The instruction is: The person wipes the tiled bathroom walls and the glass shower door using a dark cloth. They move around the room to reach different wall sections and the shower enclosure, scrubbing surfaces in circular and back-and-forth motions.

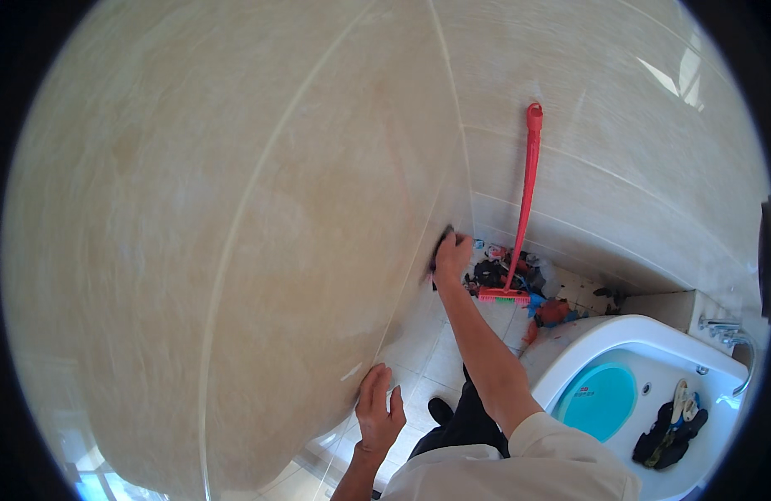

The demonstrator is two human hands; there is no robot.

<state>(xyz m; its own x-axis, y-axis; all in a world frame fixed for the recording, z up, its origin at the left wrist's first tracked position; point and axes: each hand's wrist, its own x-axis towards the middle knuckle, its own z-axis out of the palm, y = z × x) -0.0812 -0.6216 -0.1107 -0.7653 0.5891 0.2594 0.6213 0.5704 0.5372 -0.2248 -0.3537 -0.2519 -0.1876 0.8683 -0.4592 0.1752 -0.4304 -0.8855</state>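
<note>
My right hand [453,258] grips a dark, flat scrubbing tool [440,247] against the lower part of the beige tiled wall [310,238], close to the corner. Most of the tool is hidden by the hand, so I cannot tell if it is a brush or a pad. Lower in the view, my left hand [380,410] holds nothing. Its fingers are apart, with the fingertips at the wall's surface; whether they touch it is unclear.
A red long-handled brush [528,181] leans on the adjoining wall, its head on the floor beside a litter pile [488,274]. To the right stands a white bathtub [648,332] holding a turquoise plastic basin [598,401] and some dark footwear [657,438]. A chrome faucet [729,332] sits on its rim.
</note>
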